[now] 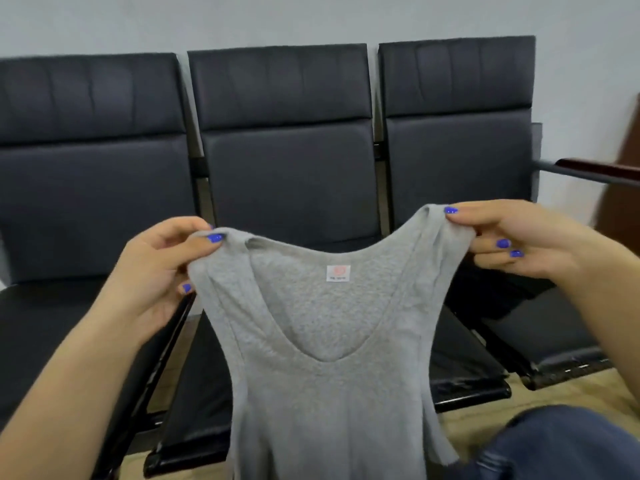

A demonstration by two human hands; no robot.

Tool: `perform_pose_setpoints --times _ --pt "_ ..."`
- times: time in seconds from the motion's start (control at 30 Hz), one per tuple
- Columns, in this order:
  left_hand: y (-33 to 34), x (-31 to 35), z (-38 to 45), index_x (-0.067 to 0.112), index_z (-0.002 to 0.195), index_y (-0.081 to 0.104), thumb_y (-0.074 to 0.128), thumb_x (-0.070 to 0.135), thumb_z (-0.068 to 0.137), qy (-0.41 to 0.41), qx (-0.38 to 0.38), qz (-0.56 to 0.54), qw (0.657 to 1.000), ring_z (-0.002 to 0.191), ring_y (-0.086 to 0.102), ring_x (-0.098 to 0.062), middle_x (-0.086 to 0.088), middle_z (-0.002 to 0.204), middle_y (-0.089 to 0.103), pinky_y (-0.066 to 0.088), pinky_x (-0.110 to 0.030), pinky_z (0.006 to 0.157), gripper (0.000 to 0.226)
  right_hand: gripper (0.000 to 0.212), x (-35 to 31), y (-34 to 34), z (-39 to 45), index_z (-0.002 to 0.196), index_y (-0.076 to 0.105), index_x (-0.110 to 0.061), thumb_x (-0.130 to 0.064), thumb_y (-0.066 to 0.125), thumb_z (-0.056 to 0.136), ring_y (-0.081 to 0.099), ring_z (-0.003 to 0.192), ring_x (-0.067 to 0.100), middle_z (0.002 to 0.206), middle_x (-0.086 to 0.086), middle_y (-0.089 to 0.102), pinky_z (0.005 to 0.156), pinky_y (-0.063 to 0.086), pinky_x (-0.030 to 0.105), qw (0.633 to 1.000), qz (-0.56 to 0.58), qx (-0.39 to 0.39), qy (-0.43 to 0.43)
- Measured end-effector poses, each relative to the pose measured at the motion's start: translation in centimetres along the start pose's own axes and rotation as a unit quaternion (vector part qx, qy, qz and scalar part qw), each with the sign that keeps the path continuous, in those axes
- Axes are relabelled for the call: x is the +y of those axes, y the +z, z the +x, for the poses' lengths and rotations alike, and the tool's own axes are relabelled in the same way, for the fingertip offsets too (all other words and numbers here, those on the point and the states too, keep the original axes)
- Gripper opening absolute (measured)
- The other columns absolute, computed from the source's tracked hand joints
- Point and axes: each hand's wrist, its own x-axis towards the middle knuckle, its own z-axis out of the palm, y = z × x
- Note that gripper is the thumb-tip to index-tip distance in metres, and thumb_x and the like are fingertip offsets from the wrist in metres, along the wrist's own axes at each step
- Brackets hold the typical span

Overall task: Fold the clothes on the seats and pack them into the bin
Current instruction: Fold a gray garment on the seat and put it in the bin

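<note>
Plain heather-grey tank top (322, 375), small white label (338, 273) with a red mark at the neck, bright blue polish on the nails of left hand (156, 275) and right hand (530, 237), black seats (287, 133), pale grey wall (277, 19), dark blue denim (561, 445), beige floor (485, 420)

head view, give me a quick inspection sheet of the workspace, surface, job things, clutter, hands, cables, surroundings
surface: three dark padded seats in a row against the wall; no clothes seen lying on them
job's things: grey tank top held up in front of the middle seat, hanging unfolded, white label showing at the neck; bin not in view
clutter: nothing seen
hands: left hand pinches the left shoulder strap; right hand pinches the right strap
cables: nothing seen
surroundings: pale wall behind, dark wooden armrest at right, light floor, denim-clad knee at lower right
</note>
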Motion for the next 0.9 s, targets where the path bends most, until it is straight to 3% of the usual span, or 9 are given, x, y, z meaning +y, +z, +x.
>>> perform_pose_setpoints --times 0.07,0.17,0.27,0.37,0.53,0.67,0.77,0.9 --pt "-0.3 -1.3 0.6 0.020 0.060 0.071 0.066 0.003 0.077 0.023 0.008 0.053 0.998 0.040 0.048 -0.007 0.001 0.056 0.062 0.035 -0.016 0.033 0.025 0.017 0.4 -0.3 1.7 0.100 0.066 -0.006 -0.010 0.051 0.092 0.027 0.030 0.003 0.070 0.005 0.052 0.028 0.017 0.010 0.996 -0.077 0.031 0.006" --pt "-0.2 -2.8 1.7 0.016 0.070 0.072 0.072 0.007 0.079 0.060 0.020 0.174 0.983 0.040 0.049 -0.011 0.000 0.057 0.064 0.039 -0.019 0.035 0.013 0.014 0.5 -0.6 4.1 0.098 0.066 -0.004 -0.009 0.053 0.095 0.042 0.032 0.005 0.070 0.008 0.056 0.029 0.027 0.014 0.986 -0.147 0.071 0.014" --pt "0.3 -4.0 2.7 0.012 0.080 0.067 0.069 0.011 0.084 0.066 0.061 0.215 0.973 0.037 0.046 -0.010 -0.003 0.056 0.061 0.037 -0.020 0.033 0.005 0.011 0.1 0.0 6.2 0.097 0.065 -0.005 -0.006 0.054 0.094 0.058 0.040 0.009 0.070 0.008 0.061 0.034 0.042 0.017 0.988 -0.136 0.073 0.026" --pt "0.4 -5.1 3.8 0.015 0.084 0.060 0.063 0.018 0.090 0.062 0.111 0.225 0.966 0.032 0.043 -0.006 -0.006 0.066 0.059 0.036 -0.020 0.031 0.007 0.011 0.0 1.2 8.6 0.101 0.062 -0.002 -0.005 0.053 0.094 0.067 0.049 0.015 0.084 0.012 0.061 0.042 0.052 0.023 0.991 -0.098 0.084 0.039" --pt "0.6 -6.8 5.7 0.010 0.084 0.057 0.062 0.013 0.091 -0.029 0.128 0.159 0.979 0.034 0.050 -0.012 -0.004 0.060 0.059 0.042 -0.023 0.033 0.009 0.013 1.3 3.1 12.2 0.104 0.059 0.003 -0.002 0.053 0.093 0.068 0.069 0.031 0.098 0.016 0.056 0.050 0.058 0.035 0.992 -0.067 0.098 0.048" --pt "1.1 -10.3 7.3 0.008 0.089 0.052 0.057 0.011 0.094 -0.148 0.142 0.081 0.975 0.059 0.065 -0.026 -0.014 0.083 0.060 0.060 -0.038 0.059 0.007 0.017 3.8 4.4 15.4 0.107 0.059 0.002 -0.005 0.053 0.093 0.070 0.076 0.035 0.103 0.016 0.057 0.061 0.060 0.041 0.991 -0.093 0.085 0.049" --pt "1.0 -14.8 7.9 0.007 0.093 0.053 0.056 0.011 0.095 -0.215 0.138 0.138 0.957 0.070 0.065 -0.028 -0.015 0.090 0.060 0.058 -0.041 0.068 0.006 0.014 7.3 5.4 17.5 0.104 0.060 -0.004 -0.008 0.051 0.095 0.069 0.079 0.031 0.102 0.013 0.058 0.064 0.060 0.038 0.981 -0.164 0.084 0.056" --pt "0.6 -19.6 7.8 0.009 0.082 0.052 0.055 0.007 0.094 -0.242 0.157 0.238 0.927 0.079 0.064 -0.030 -0.019 0.104 0.054 0.057 -0.036 0.058 0.012 0.020 12.6 5.6 19.3 0.089 0.064 -0.012 -0.005 0.046 0.093 0.070 0.076 0.033 0.097 0.018 0.063 0.071 0.060 0.045 0.949 -0.290 0.095 0.077"
